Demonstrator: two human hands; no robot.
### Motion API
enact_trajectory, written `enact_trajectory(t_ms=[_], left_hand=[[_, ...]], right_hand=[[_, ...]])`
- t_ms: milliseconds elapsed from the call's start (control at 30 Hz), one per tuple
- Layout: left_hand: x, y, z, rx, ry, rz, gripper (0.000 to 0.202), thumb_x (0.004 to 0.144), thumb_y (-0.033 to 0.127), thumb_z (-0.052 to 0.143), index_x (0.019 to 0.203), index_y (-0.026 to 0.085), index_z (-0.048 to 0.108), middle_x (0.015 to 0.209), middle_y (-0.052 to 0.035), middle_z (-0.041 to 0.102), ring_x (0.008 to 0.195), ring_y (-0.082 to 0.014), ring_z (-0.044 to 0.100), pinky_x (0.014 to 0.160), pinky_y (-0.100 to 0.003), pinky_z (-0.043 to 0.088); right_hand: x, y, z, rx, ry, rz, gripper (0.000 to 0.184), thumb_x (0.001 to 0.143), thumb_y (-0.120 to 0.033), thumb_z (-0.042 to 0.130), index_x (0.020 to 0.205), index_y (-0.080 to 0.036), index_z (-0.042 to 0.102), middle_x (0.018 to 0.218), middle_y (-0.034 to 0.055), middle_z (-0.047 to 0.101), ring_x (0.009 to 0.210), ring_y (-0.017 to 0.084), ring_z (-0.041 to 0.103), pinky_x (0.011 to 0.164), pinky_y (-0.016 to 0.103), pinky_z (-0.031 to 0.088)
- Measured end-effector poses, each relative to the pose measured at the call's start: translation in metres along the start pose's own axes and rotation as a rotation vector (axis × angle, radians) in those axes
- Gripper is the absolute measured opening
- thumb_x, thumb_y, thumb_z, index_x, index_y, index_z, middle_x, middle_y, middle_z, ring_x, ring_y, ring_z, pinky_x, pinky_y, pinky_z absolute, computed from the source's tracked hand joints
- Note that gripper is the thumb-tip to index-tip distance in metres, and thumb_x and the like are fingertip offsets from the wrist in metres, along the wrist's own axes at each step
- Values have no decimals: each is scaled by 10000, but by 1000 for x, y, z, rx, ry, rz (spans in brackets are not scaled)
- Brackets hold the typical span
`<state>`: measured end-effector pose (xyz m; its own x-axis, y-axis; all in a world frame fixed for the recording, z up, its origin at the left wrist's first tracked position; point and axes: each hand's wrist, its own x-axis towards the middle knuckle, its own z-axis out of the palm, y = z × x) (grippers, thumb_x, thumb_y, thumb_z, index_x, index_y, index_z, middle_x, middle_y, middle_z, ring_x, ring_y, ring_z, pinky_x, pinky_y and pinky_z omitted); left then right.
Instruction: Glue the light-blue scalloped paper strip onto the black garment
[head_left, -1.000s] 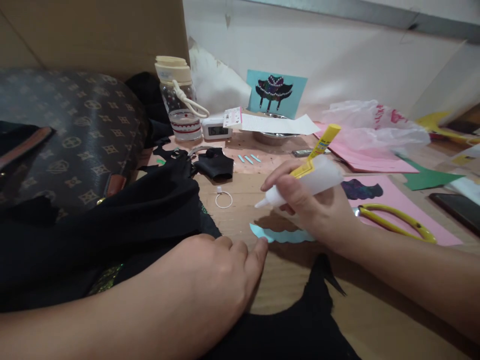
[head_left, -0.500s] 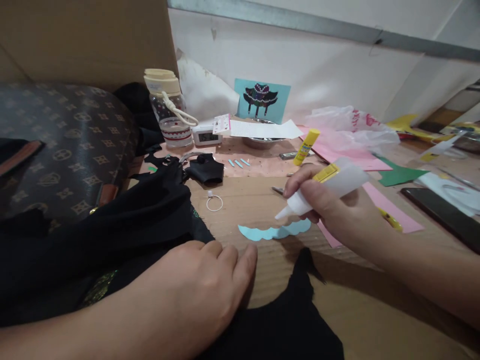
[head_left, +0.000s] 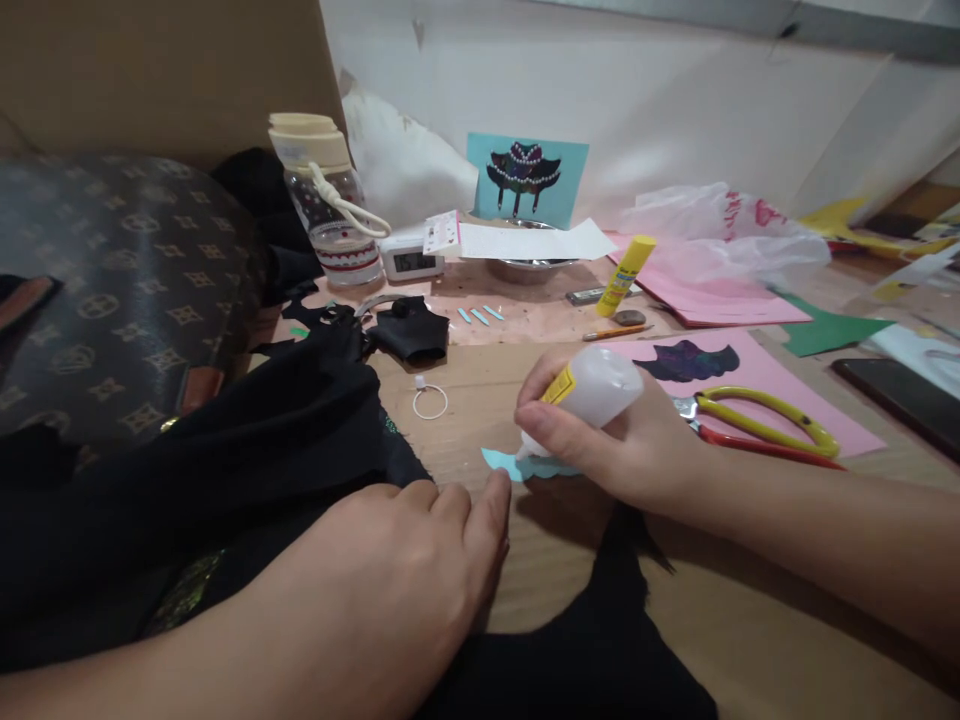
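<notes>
My right hand [head_left: 637, 430] is wrapped round a squeeze glue bottle [head_left: 604, 385], white and translucent with a yellow label. The bottle is tilted nozzle down, and its tip meets a light blue scalloped paper strip [head_left: 498, 462]. Part of the strip is hidden behind that hand. My left hand [head_left: 427, 560] lies on the cardboard [head_left: 551, 560], its index fingertip at the strip's near edge and no object in its grasp. Black fabric [head_left: 315, 430] spreads beside and under the left forearm. A white ring with a small cap [head_left: 430, 401] lies beyond the strip.
Red-and-yellow-handled scissors [head_left: 765, 420] and a dark cutout [head_left: 686, 362] lie on pink paper at right. Farther back are a glue stick [head_left: 626, 276], a pencil [head_left: 619, 332], a water bottle [head_left: 322, 200], a decorated blue card [head_left: 566, 180] and a phone [head_left: 907, 400]. A patterned bag [head_left: 120, 290] stands left.
My right hand has moved left and down, bringing the nozzle from above the blue strip onto it. The scissors and dark cutout now show. My left hand has barely shifted.
</notes>
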<state>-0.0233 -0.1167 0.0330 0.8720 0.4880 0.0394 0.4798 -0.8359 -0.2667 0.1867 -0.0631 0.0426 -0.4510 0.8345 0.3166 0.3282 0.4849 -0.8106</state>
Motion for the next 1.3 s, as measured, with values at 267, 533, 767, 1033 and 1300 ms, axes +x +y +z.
enact_trajectory(t_ms=[267, 533, 767, 1033, 1300], left_hand=[[-1, -2, 4, -40, 63, 9, 567, 710, 101, 521, 1259, 6, 625, 709, -64, 697, 494, -216, 608, 403, -323, 501], [-1, -1, 5, -42, 54, -4, 534, 703, 130, 545, 1216, 16, 638, 690, -58, 678, 469, -224, 591, 370, -331, 472], [-1, 0, 5, -37, 43, 2, 618, 687, 175, 601, 1281, 5, 616, 721, -70, 687, 499, -220, 599, 392, -324, 479], [-2, 1, 6, -11, 59, -4, 643, 683, 209, 625, 1289, -4, 603, 711, -65, 683, 500, -216, 597, 394, -317, 480], [0, -1, 4, -55, -44, 5, 637, 725, 196, 620, 1326, -5, 559, 798, -92, 694, 545, -224, 624, 448, -342, 541]], right_hand=[[1, -1, 0, 23, -11, -4, 328, 937, -343, 650, 659, -194, 560, 578, -31, 555, 526, 87, 516, 477, 196, 399], [1, 4, 0, -63, -13, -11, 430, 966, -410, 605, 607, -209, 479, 582, -24, 539, 524, 98, 519, 484, 231, 388], [0, 4, 0, -81, -20, -7, 431, 972, -414, 597, 615, -209, 468, 585, -25, 541, 531, 99, 530, 491, 235, 381], [-1, 4, 0, -102, -23, -24, 426, 973, -430, 598, 628, -206, 486, 599, -25, 536, 540, 97, 510, 506, 231, 390], [0, 4, -1, -97, -29, -3, 430, 963, -442, 614, 628, -201, 493, 608, -22, 546, 551, 99, 517, 515, 232, 391]])
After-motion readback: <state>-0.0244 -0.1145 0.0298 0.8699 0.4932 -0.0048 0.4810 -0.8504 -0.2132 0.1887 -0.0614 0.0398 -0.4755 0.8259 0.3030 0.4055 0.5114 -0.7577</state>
